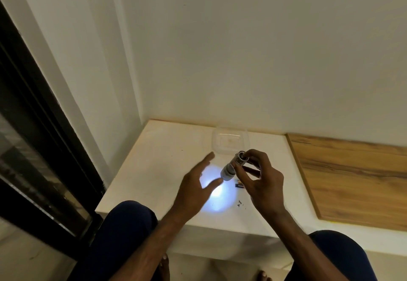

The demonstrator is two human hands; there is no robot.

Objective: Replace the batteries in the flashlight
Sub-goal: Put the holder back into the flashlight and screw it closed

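The right grip (262, 183) grasped the flashlight (234, 166), fingers curled round its tail end, and held it above the counter (158, 159) with the lit head tilted down and to the left. The left grip (193, 189) hovered released, fingers spread, in the light just beside the head. A battery (239, 185) lay on the counter under the flashlight. A clear tub (217, 144) sat behind.

We wore plain dark navy trousers (123, 234), the cloth smooth and unpatterned. Our forearms (152, 234), left hand (193, 190) and right hand (264, 183) were bare, as were our toes (164, 263).
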